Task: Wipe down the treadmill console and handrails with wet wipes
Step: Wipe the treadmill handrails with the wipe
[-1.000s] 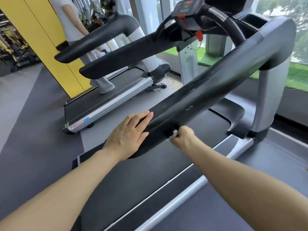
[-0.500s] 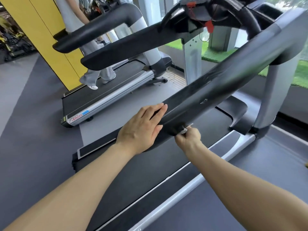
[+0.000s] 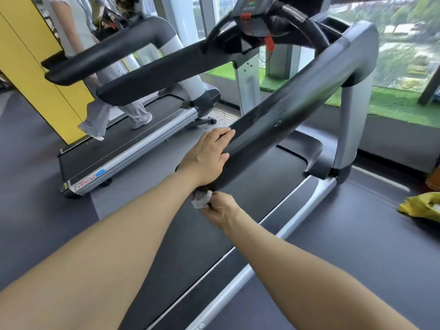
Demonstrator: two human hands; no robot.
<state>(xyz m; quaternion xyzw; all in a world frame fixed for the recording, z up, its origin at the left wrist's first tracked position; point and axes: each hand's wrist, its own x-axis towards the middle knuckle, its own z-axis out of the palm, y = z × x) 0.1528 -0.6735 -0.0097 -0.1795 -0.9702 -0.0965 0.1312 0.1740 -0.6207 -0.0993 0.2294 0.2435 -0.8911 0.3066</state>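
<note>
While the left hand (image 3: 204, 156) lies flat with straight fingers on the near end of the black right handrail (image 3: 281, 115), the right hand (image 3: 220, 208) pinches a crumpled white wet wipe (image 3: 202, 199) just under that end, above the treadmill belt (image 3: 190, 234). Farther up sits the console (image 3: 256, 10). On the next treadmill (image 3: 123, 148) another person's legs (image 3: 114, 113) are mid-stride.
</note>
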